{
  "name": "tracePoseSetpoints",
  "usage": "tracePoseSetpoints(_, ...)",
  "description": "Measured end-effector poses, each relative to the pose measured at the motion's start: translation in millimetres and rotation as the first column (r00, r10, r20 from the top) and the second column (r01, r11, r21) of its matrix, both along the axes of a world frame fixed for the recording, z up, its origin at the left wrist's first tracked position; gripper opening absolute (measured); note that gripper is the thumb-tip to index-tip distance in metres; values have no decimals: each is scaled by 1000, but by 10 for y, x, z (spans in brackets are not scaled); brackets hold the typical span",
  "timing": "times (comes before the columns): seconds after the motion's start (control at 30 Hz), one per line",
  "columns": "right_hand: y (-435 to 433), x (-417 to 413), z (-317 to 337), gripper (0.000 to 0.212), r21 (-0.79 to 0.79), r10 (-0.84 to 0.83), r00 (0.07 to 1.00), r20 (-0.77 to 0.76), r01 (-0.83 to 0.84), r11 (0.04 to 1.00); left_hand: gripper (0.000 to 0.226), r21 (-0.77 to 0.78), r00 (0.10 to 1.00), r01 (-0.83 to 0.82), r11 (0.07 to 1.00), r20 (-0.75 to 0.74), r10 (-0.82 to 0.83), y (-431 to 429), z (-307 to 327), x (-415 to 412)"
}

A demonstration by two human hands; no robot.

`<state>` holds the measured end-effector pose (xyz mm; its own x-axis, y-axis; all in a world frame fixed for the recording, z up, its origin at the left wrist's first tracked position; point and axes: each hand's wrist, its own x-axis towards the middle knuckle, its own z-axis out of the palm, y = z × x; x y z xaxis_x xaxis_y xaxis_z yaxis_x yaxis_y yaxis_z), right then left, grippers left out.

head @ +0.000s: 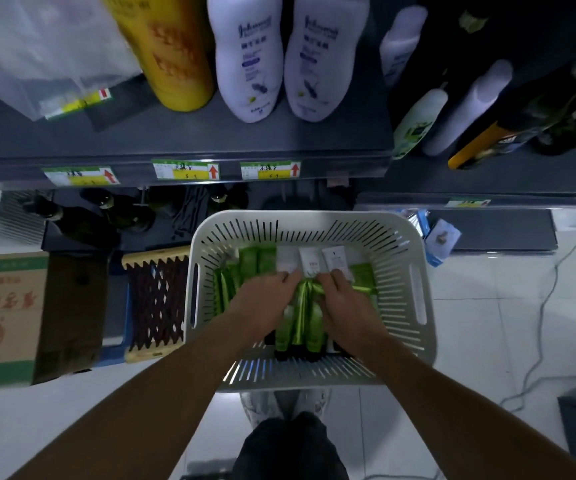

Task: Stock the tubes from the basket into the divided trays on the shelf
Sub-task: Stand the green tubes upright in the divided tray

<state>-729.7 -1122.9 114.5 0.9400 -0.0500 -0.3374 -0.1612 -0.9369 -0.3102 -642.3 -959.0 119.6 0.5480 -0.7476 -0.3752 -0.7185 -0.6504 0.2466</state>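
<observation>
A white slotted basket [414,258] sits on the floor below the shelf, holding several green tubes [257,259] and a few white tubes [309,261]. Both my hands are down inside it. My left hand [262,303] and my right hand [345,301] close from either side on a bunch of green tubes [302,317] in the middle of the basket. The tubes' dark caps point toward me. No divided tray is visible.
The grey shelf [210,140] above carries a yellow bottle [172,53], two pale purple lotion bottles [248,57] and more bottles at right. Price labels [186,169] line its edge. A cardboard box [2,317] and a wooden crate [156,299] stand left of the basket. A cable [542,323] trails on the tiles at right.
</observation>
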Motion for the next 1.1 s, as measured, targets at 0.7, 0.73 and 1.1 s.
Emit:
tracePoseSetpoints(0.7, -1535, 152, 3995, 30, -275, 154, 737, 658, 44, 961, 49, -495, 823, 343, 798, 568, -2, -1464, 4235, 850)
tracePoseSetpoints(0.73, -1659, 113, 4171, 28, -269, 155, 724, 672, 43, 962, 40, -520, 798, 387, 762, 603, 6, -1591, 4414, 832)
tracePoseSetpoints(1.1, -3571, -174, 5209, 23, -169, 129, 563, 817, 19, 985, 18, -764, 882, 346, 545, 462, 88, -3815, 5497, 489)
